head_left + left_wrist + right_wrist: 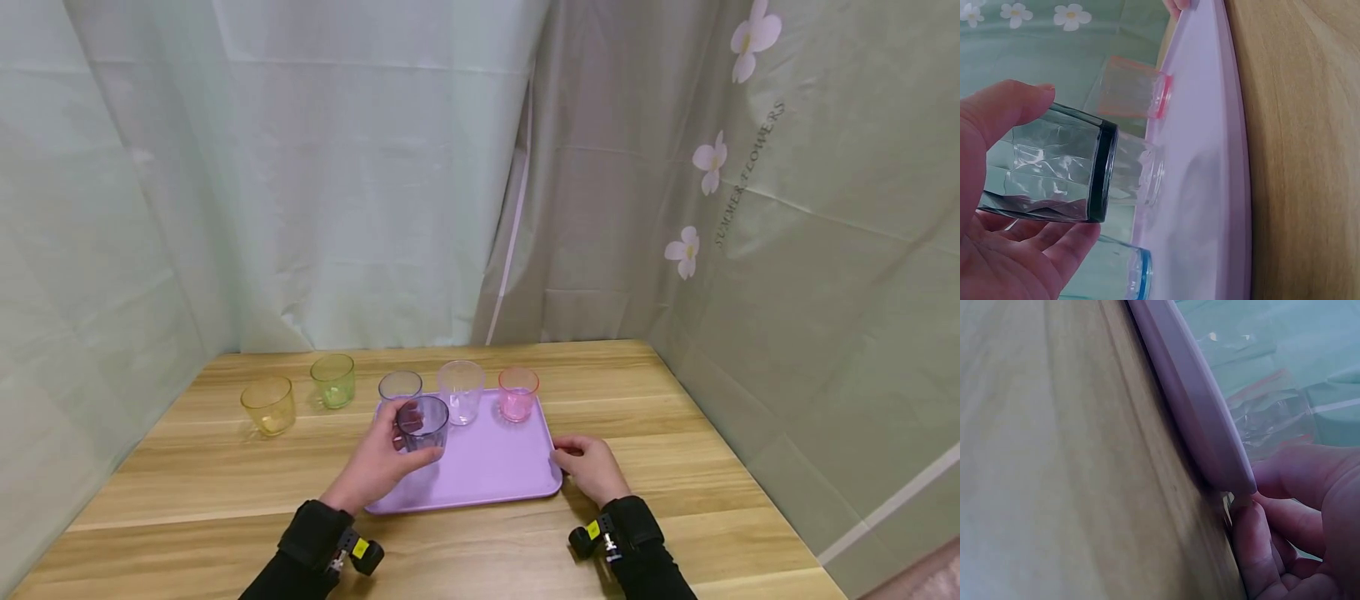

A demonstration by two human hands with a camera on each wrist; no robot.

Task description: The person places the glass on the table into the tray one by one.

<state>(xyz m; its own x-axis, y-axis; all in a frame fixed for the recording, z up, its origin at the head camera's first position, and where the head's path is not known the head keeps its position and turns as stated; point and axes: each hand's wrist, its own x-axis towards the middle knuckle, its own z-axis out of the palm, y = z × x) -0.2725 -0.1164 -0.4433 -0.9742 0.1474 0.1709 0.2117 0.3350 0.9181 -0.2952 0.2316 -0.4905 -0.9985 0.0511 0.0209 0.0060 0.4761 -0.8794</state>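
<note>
My left hand (375,467) grips a dark smoky drinking glass (423,427) over the left part of a lilac tray (498,479). Thumb and fingers lie on opposite sides of the glass, and its thick base (1102,172) is raised off the tray in the left wrist view. At the tray's right edge, my right hand (591,471) pinches the rim, thumb above and fingers below. Along the tray's back stand a blue-tinted glass (401,383), partly hidden by the dark one, a clear glass (461,392) and a pink glass (518,398).
To the left of the tray, a yellow glass mug (270,408) and a green glass mug (333,382) stand on the wooden table (187,492). Pale curtains (360,183) hang behind the table and along both sides.
</note>
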